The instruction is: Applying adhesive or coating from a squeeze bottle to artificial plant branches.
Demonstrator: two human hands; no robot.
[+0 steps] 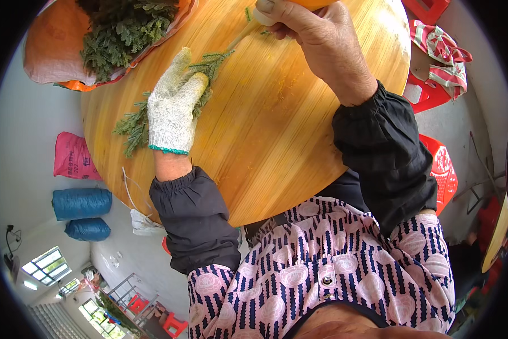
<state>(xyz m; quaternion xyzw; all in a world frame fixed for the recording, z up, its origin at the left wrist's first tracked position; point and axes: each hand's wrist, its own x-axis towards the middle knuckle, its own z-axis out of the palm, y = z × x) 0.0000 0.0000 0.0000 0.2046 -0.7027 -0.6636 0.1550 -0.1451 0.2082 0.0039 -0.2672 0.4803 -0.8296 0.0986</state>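
Left hand (pixel 175 104) and right hand (pixel 327 42) apart over an evergreen sprig (pixel 132 127)

At far left, two blue bundles (pixel 81 203) sit below a pink sack (pixel 73 155). Above, an open orange sack (pixel 53 48) holds dark foliage (pixel 112 42). On the round wooden table (pixel 276 152), the left hand, in a white knit glove, grips the sprig. A tan strip (pixel 243 35) slants from its tip toward the bare right hand, which pinches a pale rounded object (pixel 263 17), partly hidden. A red stool (pixel 445 175) stands rightmost.
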